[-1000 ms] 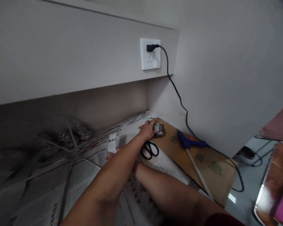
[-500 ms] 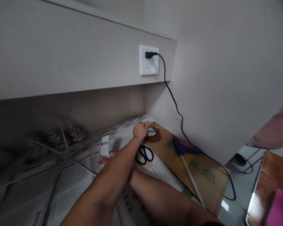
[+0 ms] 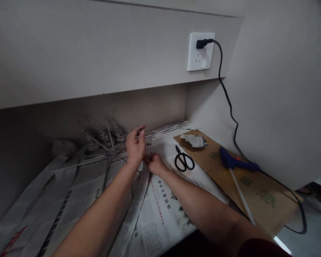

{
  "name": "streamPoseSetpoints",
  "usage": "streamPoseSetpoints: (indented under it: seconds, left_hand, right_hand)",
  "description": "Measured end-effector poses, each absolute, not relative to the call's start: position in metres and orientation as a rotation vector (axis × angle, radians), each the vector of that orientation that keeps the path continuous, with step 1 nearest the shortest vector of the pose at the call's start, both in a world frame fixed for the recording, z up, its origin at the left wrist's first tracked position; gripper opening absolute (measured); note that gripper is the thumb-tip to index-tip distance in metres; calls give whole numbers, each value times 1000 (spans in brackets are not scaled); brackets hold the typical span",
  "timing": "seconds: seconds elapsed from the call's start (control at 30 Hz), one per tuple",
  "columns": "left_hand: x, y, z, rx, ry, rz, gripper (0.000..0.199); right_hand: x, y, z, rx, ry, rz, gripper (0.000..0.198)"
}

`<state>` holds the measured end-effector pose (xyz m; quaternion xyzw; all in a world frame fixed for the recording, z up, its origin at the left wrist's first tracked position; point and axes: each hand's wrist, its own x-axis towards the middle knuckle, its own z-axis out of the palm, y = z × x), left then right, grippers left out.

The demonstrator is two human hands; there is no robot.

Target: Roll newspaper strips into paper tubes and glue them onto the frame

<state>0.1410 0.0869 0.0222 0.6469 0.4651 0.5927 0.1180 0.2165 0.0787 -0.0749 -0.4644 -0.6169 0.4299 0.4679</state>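
My left hand [image 3: 135,147] is raised over the newspaper, thumb up and fingers loosely stretched out, with nothing visible between them. Just right of it, my right hand [image 3: 156,165] has its fingers closed on a newspaper strip [image 3: 148,145], whose upper end shows between the two hands; the rest of it is hidden. A pair of black-handled scissors [image 3: 184,162] lies to the right of my hands. Beneath my wrists is a long folded bundle of newspaper strips [image 3: 131,217].
Thin rolled paper sticks [image 3: 166,129] lie along the back. A cardboard sheet [image 3: 256,185] at the right carries a blue glue gun [image 3: 237,163] and a crumpled grey piece [image 3: 194,140]. The glue gun's cord [image 3: 231,110] runs to a wall socket [image 3: 200,51]. A shelf board [image 3: 109,50] overhangs.
My left hand has drawn back from the cardboard and uncrossed from my right arm, coming beside my right hand. The view has shifted left, and the scissors are now fully visible.
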Motion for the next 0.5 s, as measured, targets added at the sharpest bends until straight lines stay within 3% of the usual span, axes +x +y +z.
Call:
streamPoseSetpoints:
  seconds: [0.07,0.17,0.5]
  left_hand:
    - [109,83,8,1694,1498,1562,41]
    - [80,69,-8,1395,1318,1159,44]
    - [37,21,17,875,961,1151,17]
  right_hand:
    - [213,72,-74,-1084,-1506,1067,34]
    - [209,61,-73,-1008,-1573,1112,36]
    - [221,58,-56,-946,-1453,1443,54]
